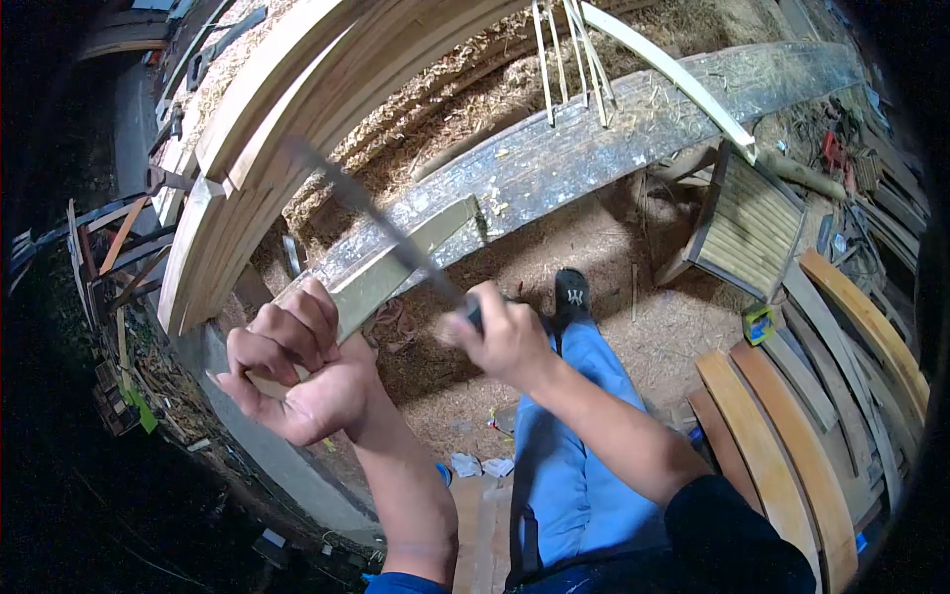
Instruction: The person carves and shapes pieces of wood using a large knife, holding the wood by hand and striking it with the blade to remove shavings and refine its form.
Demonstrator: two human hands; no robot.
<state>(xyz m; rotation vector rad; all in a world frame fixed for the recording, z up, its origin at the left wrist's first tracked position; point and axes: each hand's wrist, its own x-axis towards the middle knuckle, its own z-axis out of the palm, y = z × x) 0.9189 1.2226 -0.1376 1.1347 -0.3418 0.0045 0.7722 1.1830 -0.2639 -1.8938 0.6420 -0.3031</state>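
My right hand [505, 337] is closed around the dark handle of a long-bladed knife [381, 226]. Its blade slants up to the left, smeared by motion, and crosses in front of a flat pale strip of wood [371, 287]. That strip runs from my left hand [297, 361] to the near side of a paint-spattered plank [569, 153], where its far end rests. The fingers of my left hand curl in at the strip's near end; the grip itself is partly hidden. My left palm faces up.
Stacked curved boards [252, 148] stand at the left, with shavings beyond. Several thin sticks [574, 59] and a curved pale strip [673, 69] lie across the plank. A slatted stool [747, 228] is at the right, above more curved boards [757, 436]. My shoe [571, 294] is below the plank.
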